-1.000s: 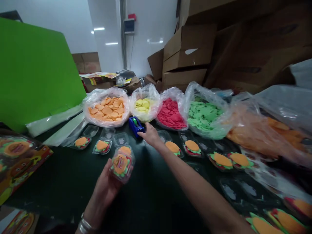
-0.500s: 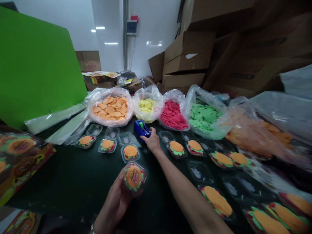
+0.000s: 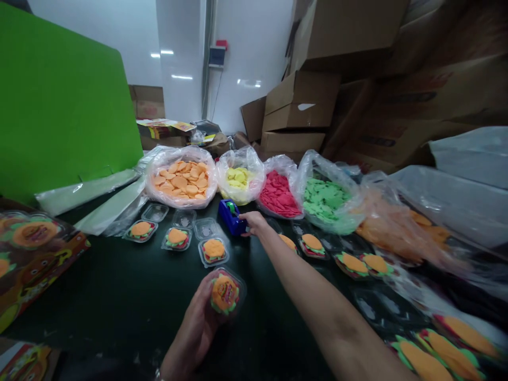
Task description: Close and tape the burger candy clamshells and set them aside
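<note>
My left hand [image 3: 196,328] is closed round a clear plastic clamshell [image 3: 225,293] that holds an orange burger-shaped toy, low in the middle of the dark table [image 3: 119,296]. My right hand [image 3: 254,222] reaches far forward, its fingers pinched at the blue tape dispenser [image 3: 231,216] that stands in front of the bags. Whether the fingers hold tape is too small to see. Three open clamshells with burgers [image 3: 177,238] lie just left of the dispenser.
Plastic bags of orange [image 3: 180,181], yellow [image 3: 238,179], red [image 3: 278,193] and green [image 3: 325,198] foam pieces line the back. More filled clamshells [image 3: 357,262] spread to the right. A green board [image 3: 59,106] stands left, cardboard boxes [image 3: 301,100] behind, printed boxes [image 3: 32,248] at left.
My left hand has brought the clamshell lower and a little to the right. My right hand has stayed at the tape dispenser while the view shifted.
</note>
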A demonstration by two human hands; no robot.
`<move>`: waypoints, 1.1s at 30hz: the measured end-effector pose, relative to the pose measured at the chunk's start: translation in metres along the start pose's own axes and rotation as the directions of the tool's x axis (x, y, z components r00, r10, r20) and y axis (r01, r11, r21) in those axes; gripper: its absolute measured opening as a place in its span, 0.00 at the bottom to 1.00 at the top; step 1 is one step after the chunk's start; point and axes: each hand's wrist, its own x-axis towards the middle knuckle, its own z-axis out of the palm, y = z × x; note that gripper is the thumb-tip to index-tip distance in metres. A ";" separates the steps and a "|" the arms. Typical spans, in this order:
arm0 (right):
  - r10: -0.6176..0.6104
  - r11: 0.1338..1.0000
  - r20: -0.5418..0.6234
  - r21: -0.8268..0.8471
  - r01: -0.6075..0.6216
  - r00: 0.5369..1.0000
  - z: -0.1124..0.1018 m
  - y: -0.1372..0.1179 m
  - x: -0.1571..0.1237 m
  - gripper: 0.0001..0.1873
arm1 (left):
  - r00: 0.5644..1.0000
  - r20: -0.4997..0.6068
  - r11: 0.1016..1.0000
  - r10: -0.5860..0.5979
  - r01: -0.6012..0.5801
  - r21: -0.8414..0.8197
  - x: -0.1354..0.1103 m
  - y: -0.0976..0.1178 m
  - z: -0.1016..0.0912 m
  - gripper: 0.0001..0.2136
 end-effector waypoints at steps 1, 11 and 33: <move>0.024 1.000 0.013 -0.007 -0.024 1.000 0.000 0.000 -0.004 0.15 | 1.000 0.014 1.000 -0.003 0.003 0.001 0.001 0.000 0.000 0.24; -0.020 0.999 -0.033 -0.032 0.019 0.999 0.010 0.012 -0.035 0.10 | 0.999 0.014 0.999 -0.041 0.042 -0.032 0.004 -0.001 -0.002 0.27; 0.205 0.963 0.046 0.171 -0.210 0.978 0.009 0.014 -0.074 0.10 | 0.999 -0.019 0.998 -0.035 0.034 -0.046 0.006 0.005 -0.002 0.22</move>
